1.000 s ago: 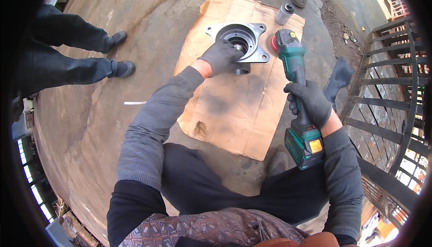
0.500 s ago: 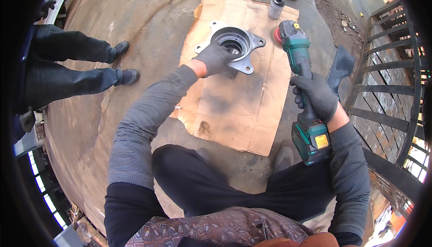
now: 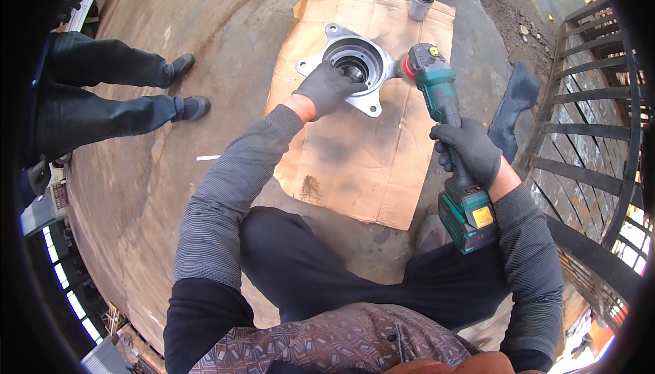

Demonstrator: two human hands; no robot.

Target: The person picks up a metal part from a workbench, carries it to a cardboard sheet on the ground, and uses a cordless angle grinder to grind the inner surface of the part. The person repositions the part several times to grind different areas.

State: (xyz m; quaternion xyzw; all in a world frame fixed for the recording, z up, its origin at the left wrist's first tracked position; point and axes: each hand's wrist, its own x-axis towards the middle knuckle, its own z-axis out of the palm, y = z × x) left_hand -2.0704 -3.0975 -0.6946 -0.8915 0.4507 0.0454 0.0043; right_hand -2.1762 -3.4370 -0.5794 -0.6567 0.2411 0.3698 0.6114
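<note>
A grey metal hub housing (image 3: 364,45), with a round stepped bore and lugs around its flange, rests on a sheet of cardboard (image 3: 361,183). My left hand (image 3: 326,91), in a dark glove, grips its near-left rim, with fingers bent over into the bore. My right hand (image 3: 471,152), gloved too, is wrapped round the handle of a green and black cordless angle grinder (image 3: 440,98). The grinder's red disc (image 3: 408,67) is at the housing's right lug, which is blurred there; exact contact cannot be made out.
A spray can (image 3: 420,6) stands at the cardboard's far right corner. Beyond the right edge lie a dark flat piece (image 3: 513,108) and a black metal rack (image 3: 590,128). Another person's legs (image 3: 116,94) are at the left. A white strip (image 3: 208,158) lies by my left sleeve.
The grinder has moved left, bringing its disc to the housing's right lug. The housing has turned slightly under my left hand, which keeps its grip. One shoe at the top has left view.
</note>
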